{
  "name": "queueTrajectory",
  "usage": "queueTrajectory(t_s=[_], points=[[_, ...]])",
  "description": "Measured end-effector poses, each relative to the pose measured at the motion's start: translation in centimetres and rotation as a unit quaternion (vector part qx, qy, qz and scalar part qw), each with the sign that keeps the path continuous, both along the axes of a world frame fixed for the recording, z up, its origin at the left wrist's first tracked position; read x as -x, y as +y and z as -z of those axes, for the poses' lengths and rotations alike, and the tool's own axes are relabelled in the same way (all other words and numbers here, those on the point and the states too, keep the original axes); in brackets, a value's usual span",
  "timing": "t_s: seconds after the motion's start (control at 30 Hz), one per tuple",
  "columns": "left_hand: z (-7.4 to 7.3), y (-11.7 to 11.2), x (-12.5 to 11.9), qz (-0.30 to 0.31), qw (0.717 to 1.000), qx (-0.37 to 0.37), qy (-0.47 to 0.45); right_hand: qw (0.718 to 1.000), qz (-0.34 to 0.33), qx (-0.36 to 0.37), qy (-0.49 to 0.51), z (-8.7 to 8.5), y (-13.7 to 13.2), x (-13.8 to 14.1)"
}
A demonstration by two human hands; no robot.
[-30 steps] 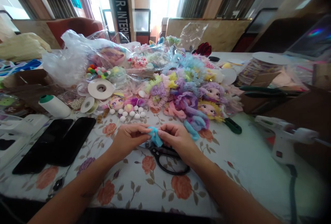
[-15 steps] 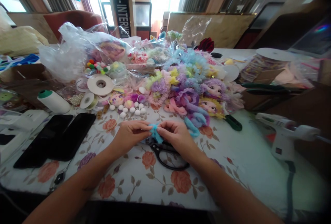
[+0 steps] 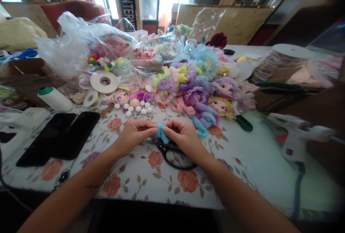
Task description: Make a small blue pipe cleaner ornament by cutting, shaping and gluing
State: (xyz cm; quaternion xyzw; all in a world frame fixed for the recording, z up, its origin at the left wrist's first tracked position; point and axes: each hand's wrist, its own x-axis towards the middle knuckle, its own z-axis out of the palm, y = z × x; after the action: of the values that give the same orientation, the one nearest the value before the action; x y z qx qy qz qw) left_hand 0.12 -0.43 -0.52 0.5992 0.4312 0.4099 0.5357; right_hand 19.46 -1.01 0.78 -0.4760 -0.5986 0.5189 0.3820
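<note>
A floral tablecloth [image 3: 129, 170] spread across the scene. A clear bag [image 3: 67, 46] sat far left, a glue gun [image 3: 289, 129] right, two phones [image 3: 78, 136] left. Near the middle, the left hand [image 3: 133, 134] and the right hand [image 3: 183, 138], fingers curled, each pinched thumb against fingertips; black scissors [image 3: 163, 151] lay beneath. Gripped between both hands' fingertips was a blue cloth [image 3: 162, 136].

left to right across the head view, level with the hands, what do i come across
two flat black phones → left hand → pinched light-blue fabric → right hand → dark green handle → white glue gun
</note>
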Motion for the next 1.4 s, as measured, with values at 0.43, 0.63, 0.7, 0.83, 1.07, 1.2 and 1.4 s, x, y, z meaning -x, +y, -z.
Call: queueTrajectory(t_s=[0.43, 0.63, 0.7, 0.83, 1.07, 1.2, 1.4], points=[[0.63, 0.17, 0.17, -0.019, 0.998, 0.044, -0.045, 0.999, 0.003, 0.030, 0.040, -0.07, 0.00, -0.09], [0.45, 0.26, 0.19, -0.029, 0.997, 0.048, -0.055, 0.999, -0.010, 0.028, 0.040, -0.49, 0.18, -0.49], [0.32, 0.21, 0.11, -0.031, 0.996, 0.048, -0.061, 0.999, -0.010, 0.017, 0.030, -0.55, 0.18, -0.49], [0.21, 0.06, 0.04, -0.032, 0.997, 0.040, -0.052, 1.000, -0.002, -0.023, 0.007, -0.31, 0.16, -0.41], [0.53, 0.07, 0.29, -0.028, 0.999, 0.020, -0.033, 0.982, 0.005, -0.143, -0.121, 0.09, -0.02, -0.38], [0.71, 0.16, 0.29, -0.017, 0.999, 0.020, -0.037, 0.980, -0.002, -0.156, -0.126, 0.17, -0.07, -0.37], [0.81, 0.18, 0.16, -0.008, 0.998, 0.031, -0.055, 0.997, -0.040, -0.065, -0.024, 0.10, 0.27, -0.43]])
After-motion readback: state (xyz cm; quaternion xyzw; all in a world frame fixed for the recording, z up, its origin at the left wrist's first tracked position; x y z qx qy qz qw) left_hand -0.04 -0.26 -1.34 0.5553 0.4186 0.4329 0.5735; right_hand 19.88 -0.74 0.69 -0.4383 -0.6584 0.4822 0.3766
